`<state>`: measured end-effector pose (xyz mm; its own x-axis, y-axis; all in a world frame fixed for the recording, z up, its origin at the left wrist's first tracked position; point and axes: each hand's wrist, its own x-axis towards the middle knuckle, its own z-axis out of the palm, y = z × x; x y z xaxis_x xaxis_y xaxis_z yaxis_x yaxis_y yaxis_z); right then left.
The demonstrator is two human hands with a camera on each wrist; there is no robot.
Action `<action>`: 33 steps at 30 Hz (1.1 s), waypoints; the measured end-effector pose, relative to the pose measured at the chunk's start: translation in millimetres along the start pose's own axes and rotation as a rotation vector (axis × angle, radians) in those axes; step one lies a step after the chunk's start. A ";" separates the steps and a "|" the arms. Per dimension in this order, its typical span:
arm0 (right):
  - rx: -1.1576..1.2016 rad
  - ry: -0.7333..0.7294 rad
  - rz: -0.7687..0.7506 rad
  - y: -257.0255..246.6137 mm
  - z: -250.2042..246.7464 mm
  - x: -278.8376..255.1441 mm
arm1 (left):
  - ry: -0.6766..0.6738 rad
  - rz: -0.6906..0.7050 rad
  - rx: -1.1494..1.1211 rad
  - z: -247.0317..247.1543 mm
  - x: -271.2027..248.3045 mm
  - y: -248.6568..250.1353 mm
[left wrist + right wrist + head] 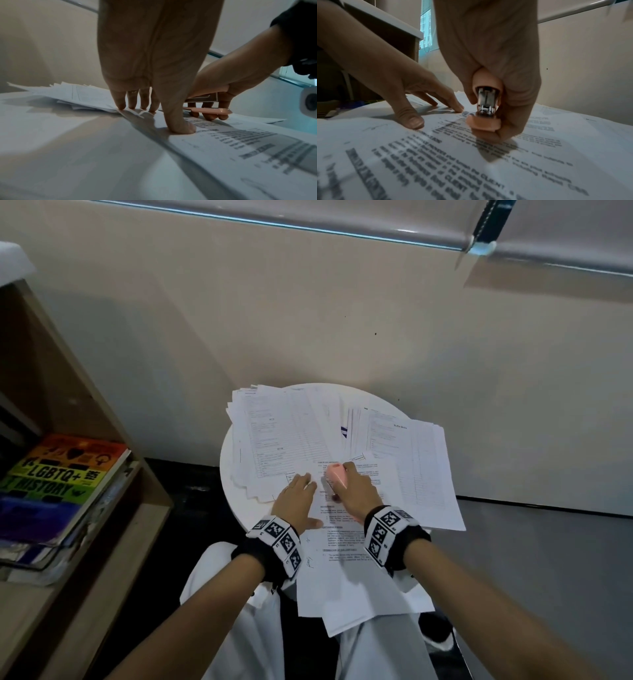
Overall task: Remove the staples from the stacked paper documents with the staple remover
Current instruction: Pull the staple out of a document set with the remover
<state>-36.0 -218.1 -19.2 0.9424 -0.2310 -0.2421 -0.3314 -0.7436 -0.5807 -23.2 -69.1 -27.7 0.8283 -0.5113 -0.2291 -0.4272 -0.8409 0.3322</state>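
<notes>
A printed document (346, 563) lies on a round white table (236, 491), its near end hanging over the edge. My left hand (298, 498) presses flat on its upper left part, fingers (132, 102) straight and thumb (180, 125) down on the page. My right hand (356, 491) grips a pink staple remover (337, 475) near the document's top. In the right wrist view the pink staple remover (486, 108) shows a metal core and points down at the paper (471, 169). The staple itself is hidden.
Two spread piles of papers (277, 436) (407, 463) cover the far half of the table. A wooden shelf (68, 508) with a rainbow-coloured book (65, 470) stands at the left. A beige wall (308, 320) rises just behind the table.
</notes>
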 end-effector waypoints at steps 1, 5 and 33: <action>-0.007 0.004 0.000 -0.1 0.7 0.0 | 0.003 0.006 0.000 1.0 -0.4 0.2; -0.054 0.019 -0.007 -2.7 4.6 1.7 | 0.000 0.009 -0.010 2.2 -1.3 0.0; 0.201 0.054 0.042 38.4 -16.8 -8.5 | 0.069 0.002 0.040 7.5 -8.2 3.7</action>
<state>-56.0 -255.2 -26.3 0.9268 -0.2963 -0.2306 -0.3678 -0.5935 -0.7159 -34.3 -69.3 -31.4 0.8500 -0.5005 -0.1640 -0.4417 -0.8470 0.2958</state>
